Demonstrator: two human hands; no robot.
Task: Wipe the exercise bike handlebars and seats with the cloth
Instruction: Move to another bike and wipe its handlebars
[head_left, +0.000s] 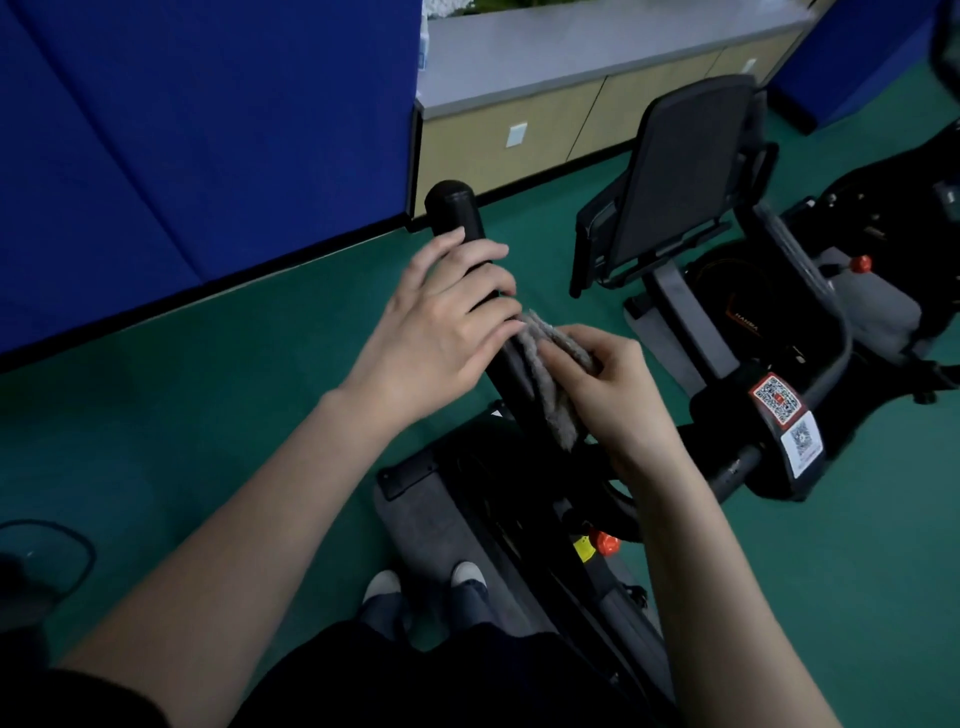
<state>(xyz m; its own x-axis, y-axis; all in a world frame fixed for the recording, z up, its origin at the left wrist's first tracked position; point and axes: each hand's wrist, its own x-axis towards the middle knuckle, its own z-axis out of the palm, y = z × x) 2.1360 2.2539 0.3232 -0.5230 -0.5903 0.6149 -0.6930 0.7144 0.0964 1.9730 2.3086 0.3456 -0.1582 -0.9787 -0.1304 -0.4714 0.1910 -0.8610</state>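
Your right hand (608, 400) pinches the grey cloth (545, 384) against the handlebar grip (457, 213), just below your left hand (441, 322) lying flat-fingered over it, so wrap the cloth round and stroke toward the capped end.

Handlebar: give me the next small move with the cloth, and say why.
Probably slide the cloth up the handlebar toward its rounded top end, the left hand lifting clear. The right hand pinches the cloth against the bar's middle; the left hand rests with straight fingers just above it, and the top end shows no cloth on it.
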